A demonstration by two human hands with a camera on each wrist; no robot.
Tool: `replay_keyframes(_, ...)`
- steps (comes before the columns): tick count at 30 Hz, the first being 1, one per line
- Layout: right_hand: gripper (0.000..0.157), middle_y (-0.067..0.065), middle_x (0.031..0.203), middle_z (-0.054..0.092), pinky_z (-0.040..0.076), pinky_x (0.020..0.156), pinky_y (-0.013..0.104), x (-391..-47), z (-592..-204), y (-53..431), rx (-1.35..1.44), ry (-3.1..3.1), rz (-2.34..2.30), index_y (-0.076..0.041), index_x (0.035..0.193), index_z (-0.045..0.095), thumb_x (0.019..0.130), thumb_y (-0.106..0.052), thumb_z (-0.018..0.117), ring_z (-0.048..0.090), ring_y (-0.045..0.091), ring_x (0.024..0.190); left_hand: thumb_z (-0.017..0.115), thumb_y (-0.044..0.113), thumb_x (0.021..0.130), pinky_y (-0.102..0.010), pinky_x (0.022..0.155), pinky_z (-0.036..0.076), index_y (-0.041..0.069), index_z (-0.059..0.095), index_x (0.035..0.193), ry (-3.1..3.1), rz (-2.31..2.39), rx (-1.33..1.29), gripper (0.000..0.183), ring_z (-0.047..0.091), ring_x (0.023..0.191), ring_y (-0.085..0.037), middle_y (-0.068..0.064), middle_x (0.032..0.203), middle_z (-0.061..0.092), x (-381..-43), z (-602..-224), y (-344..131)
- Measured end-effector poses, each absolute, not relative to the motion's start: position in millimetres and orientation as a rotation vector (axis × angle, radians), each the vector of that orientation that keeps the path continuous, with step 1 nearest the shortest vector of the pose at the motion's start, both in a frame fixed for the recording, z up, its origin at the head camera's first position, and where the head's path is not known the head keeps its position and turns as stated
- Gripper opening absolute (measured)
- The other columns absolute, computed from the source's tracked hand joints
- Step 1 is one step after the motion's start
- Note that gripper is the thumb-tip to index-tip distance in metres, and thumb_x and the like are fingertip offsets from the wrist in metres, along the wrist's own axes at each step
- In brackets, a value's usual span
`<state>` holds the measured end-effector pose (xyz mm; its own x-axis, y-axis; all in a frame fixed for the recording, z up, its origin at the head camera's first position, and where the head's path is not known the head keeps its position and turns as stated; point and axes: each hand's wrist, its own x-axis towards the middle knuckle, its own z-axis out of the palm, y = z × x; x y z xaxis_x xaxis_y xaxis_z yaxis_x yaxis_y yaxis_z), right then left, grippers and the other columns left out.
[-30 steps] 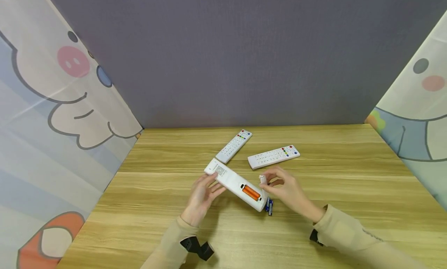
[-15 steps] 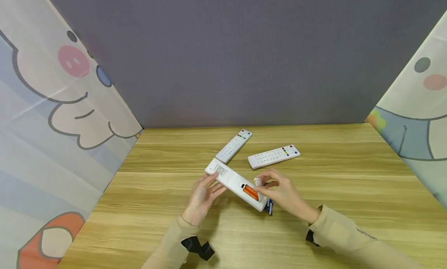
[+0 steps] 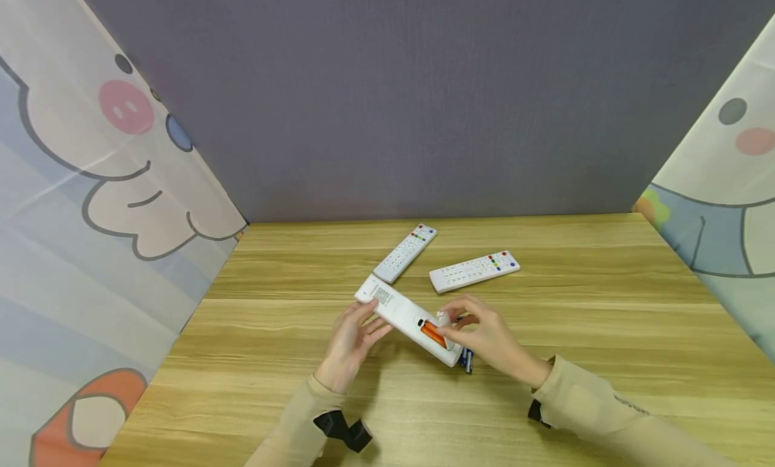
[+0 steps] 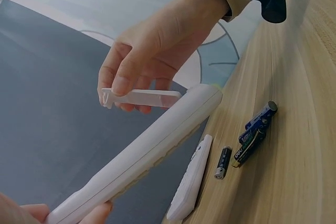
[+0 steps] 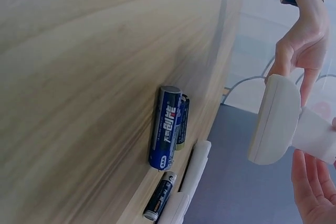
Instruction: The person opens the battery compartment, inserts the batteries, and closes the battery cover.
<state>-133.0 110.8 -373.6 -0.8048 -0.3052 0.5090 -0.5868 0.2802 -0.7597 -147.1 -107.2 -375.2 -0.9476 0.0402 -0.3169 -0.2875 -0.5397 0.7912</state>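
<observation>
A white remote [image 3: 401,311] is held face down just above the wooden table [image 3: 605,319], its battery bay showing orange batteries [image 3: 432,333]. My left hand [image 3: 366,319] grips its far end. My right hand [image 3: 451,322] pinches the white battery cover [image 3: 445,317] over the open bay. In the left wrist view the battery cover [image 4: 140,98] sits between the right hand's [image 4: 157,40] fingertips, angled against the white remote [image 4: 147,150]. The right wrist view shows the remote's end [image 5: 275,119] with the cover [image 5: 315,136] beside it.
Two blue batteries [image 3: 466,359] lie on the table by the remote's near end, large in the right wrist view as blue batteries [image 5: 167,127]. A smaller black battery [image 4: 223,162] lies apart. Two more white remotes [image 3: 406,252] [image 3: 474,270] rest face up further back. Cartoon-printed walls stand on both sides.
My right hand has carried the battery cover left and down, from beside the remote to over the open battery bay. The left hand and the remote have stayed put.
</observation>
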Motion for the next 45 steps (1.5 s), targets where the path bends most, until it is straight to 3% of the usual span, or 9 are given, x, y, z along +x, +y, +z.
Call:
replay_keyframes(14,0.031,0.015,0.084,0.057,0.054,0.058,0.032,-127,-360,105,0.960,-2.223,1.424,0.007,0.089,0.059,0.061,0.013,0.071,0.056,0.024,0.068,0.050,0.005,0.088,-0.037,0.079,0.052,-0.001,0.043,0.112,1.404,2.560,-0.401,0.026,0.060,0.077,-0.020,-0.006,0.089,0.057,-147,-376,-107)
replay_keyframes(28,0.033,0.013,0.081,0.057,0.054,0.055,0.029,-128,-362,104,1.068,-2.204,1.356,0.008,0.091,0.060,0.061,0.009,0.073,0.054,0.022,0.070,0.051,0.005,0.087,-0.036,0.078,0.053,-0.003,0.042,0.113,1.427,2.550,-0.373,0.029,0.060,0.078,-0.020,-0.006,0.089,0.057,-146,-376,-106)
replay_keyframes(36,0.037,0.000,0.098,0.056,0.053,0.070,0.028,-142,-396,115,1.098,-2.306,1.226,-0.006,0.104,0.061,0.069,-0.007,0.073,0.054,0.013,0.087,0.052,0.005,0.087,-0.034,0.075,0.054,-0.002,0.044,0.109,1.429,2.561,-0.378,0.024,0.060,0.076,-0.019,-0.006,0.087,0.057,-145,-375,-105)
replay_keyframes(45,0.044,0.007,0.110,0.051,0.052,0.078,0.032,-140,-397,114,1.122,-2.433,1.163,-0.010,0.112,0.057,0.072,-0.013,0.073,0.051,0.019,0.098,0.050,0.005,0.088,-0.035,0.076,0.053,-0.004,0.040,0.115,1.415,2.548,-0.380,0.030,0.059,0.078,-0.020,-0.006,0.090,0.056,-144,-373,-105)
